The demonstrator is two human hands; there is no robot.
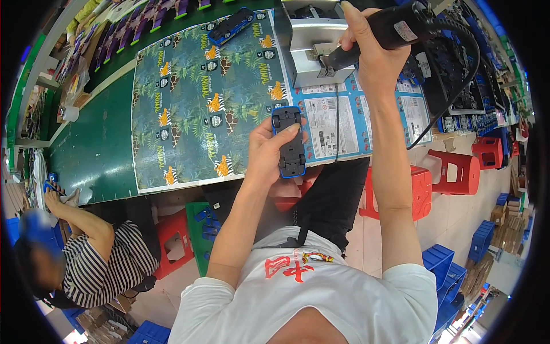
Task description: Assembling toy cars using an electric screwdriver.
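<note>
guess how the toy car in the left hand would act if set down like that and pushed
The toy car would likely slide rather than roll, since its underside and wheels face up. It looks stiff, with a moulded dark base, and probably light, as the left hand alone holds it.

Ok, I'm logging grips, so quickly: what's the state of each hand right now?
Left hand: closed, holding a blue-edged black plastic toy car, underside up.
Right hand: closed, holding a black cylindrical corded power tool.

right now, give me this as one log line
left hand: holds toy car, underside up | right hand: grips black tool, tip at metal box | second car: at sheet's far edge
</note>
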